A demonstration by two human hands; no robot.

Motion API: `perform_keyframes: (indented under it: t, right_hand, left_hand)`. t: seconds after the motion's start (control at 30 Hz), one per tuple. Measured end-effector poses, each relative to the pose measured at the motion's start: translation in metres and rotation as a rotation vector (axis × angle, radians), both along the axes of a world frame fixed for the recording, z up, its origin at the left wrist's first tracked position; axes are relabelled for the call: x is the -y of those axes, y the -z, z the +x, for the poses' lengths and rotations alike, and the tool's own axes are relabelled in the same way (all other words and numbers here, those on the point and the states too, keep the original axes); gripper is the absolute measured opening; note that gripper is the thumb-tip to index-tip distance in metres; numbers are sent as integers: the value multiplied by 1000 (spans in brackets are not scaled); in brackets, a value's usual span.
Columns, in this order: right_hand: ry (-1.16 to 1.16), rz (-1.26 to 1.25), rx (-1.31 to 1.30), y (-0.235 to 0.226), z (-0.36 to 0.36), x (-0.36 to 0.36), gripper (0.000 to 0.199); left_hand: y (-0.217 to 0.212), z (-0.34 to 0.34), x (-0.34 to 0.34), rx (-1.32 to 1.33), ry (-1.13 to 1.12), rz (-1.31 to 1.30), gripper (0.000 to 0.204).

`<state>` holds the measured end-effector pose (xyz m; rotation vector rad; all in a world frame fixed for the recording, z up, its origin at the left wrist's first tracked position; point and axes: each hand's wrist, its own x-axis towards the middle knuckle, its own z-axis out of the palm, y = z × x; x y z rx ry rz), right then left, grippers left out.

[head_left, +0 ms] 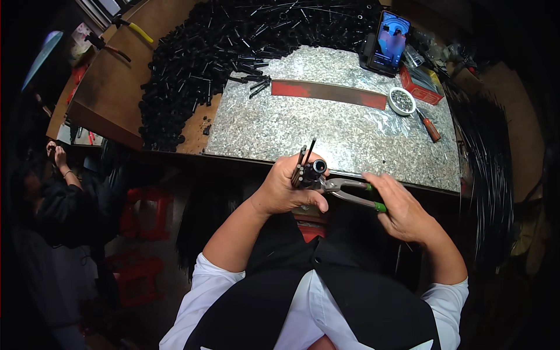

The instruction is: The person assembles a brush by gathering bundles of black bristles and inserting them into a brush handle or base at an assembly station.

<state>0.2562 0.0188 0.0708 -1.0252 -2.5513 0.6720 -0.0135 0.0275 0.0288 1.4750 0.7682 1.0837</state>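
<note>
My left hand (277,189) is wrapped round a bundle of thin black rods with a round hollow tube end (318,166), which looks like a folded umbrella frame. The rods point up past the fingers, in front of the table's near edge. In my right hand (402,211) are metal pliers with green grips (353,199). Their handles stand spread apart, and the jaws meet the bundle beside my left thumb. Whether the jaws are closed on a part is hidden.
Black tubular parts (198,64) lie heaped at the back left. A flat red-brown strip (326,93), a white bowl of small metal pieces (401,101), a screwdriver (429,127) and a propped phone (389,44) lie beyond my hands. Another person's hands (57,154) show far left, near red stools (146,213).
</note>
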Motion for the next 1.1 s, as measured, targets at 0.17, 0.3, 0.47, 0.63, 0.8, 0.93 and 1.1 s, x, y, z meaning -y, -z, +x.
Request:
perform_keyframes:
  t: [0.17,0.3,0.47,0.63,0.8,0.93,1.1]
  right_hand:
    - [-49,-294,-24,5,-2,-2,66]
    - [-68,-332,-58,17,-3,-4,63]
    - [17,-378,-118,30,-14,-2,27]
    - [61,-398,-162,40,-21,-1,19]
    - [113,-395,-224,50,-21,-1,18]
    - [207,-138,-309,43,-15,-3,19]
    - [461,-71,-500,26,11,-22,13]
  left_hand:
    - [9,0,-2,32,-44,109,51]
    - [10,-3,1,28,-37,38,52]
    - [12,5,7,191,-72,-65,52]
    - [13,8,7,206,-164,2,55]
    - [15,4,5,237,-182,-100,76]
    - [17,3,6,318,-150,-114,61]
    - [13,4,5,289,-216,-126,61]
